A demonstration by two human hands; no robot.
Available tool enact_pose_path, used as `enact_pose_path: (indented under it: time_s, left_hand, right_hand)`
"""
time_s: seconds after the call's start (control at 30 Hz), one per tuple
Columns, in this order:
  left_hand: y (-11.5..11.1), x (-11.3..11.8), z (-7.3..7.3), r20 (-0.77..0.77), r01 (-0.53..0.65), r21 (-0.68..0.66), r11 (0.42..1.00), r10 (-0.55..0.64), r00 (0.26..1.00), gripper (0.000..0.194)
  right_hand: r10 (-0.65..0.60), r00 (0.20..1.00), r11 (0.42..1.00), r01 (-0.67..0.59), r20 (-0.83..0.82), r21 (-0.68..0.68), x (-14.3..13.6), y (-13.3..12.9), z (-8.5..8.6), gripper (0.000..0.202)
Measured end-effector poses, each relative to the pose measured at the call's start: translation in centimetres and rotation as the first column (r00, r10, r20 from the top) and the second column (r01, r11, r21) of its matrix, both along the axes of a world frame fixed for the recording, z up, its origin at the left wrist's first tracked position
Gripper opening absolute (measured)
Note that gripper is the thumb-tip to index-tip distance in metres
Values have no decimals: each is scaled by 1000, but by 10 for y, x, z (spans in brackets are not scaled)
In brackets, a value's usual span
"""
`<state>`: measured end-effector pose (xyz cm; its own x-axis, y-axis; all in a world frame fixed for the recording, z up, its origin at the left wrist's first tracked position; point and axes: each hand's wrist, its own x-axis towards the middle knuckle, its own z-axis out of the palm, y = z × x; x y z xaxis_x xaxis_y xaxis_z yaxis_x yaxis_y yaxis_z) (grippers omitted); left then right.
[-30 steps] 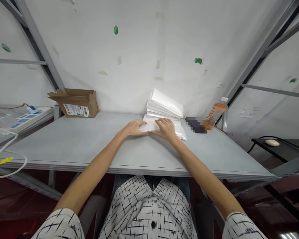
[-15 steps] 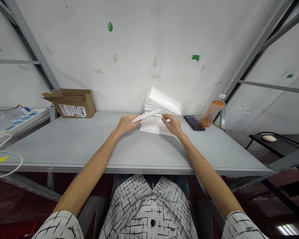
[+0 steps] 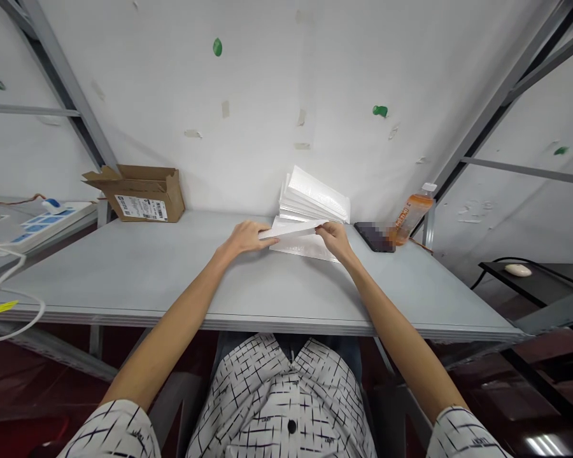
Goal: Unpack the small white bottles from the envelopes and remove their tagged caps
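Note:
My left hand (image 3: 249, 237) grips the left end of a white bubble mailer (image 3: 293, 229), which appears nearly edge-on as a narrow band. At its right end, my right hand (image 3: 333, 236) pinches the edge between thumb and fingers. Beneath the band lies another white bubbly sheet (image 3: 308, 247) flat on the table; whether it joins the held piece I cannot tell. Just behind stands a fanned stack of white bubble mailers (image 3: 318, 194), leaning by the wall.
An open cardboard box (image 3: 148, 194) with a label sits at the back left. To the right are a dark phone (image 3: 373, 236) and an orange drink bottle (image 3: 412, 216). A power strip (image 3: 52, 222) with white cables lies far left. The grey table (image 3: 286, 292) backs onto a white wall.
My right hand has closed on the right end of the mailer. The band has swung from a steep slant to almost level, and the view has shifted slightly.

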<state>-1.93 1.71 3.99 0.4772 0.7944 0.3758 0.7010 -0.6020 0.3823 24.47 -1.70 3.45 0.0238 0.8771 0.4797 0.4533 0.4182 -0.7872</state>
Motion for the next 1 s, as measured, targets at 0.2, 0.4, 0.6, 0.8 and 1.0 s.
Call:
enact_pose_path:
  time_s: [0.2, 0.4, 0.6, 0.8, 1.0]
  left_hand:
    - [0, 0, -1, -158, 29, -19, 999, -31, 987, 56]
    - [-1, 5, -1, -64, -97, 195, 976, 111, 992, 56]
    - [7, -9, 11, 403, -427, 457, 780, 247, 881, 63]
    - [26, -18, 1, 665, -295, -12, 955, 228, 711, 49]
    - [28, -14, -6, 643, -191, -86, 978, 201, 739, 33]
  right_hand:
    - [257, 949, 935, -292, -180, -203, 4, -6, 8, 5]
    - [220, 968, 946, -241, -117, -218, 2, -8, 7, 18]
    - [63, 930, 967, -147, -363, -207, 3, -1, 2, 29]
    - [-42, 861, 963, -101, -507, -250, 9, 7, -1, 33]
    - [-40, 890, 900, -166, -454, -404, 9, 7, -5, 14]
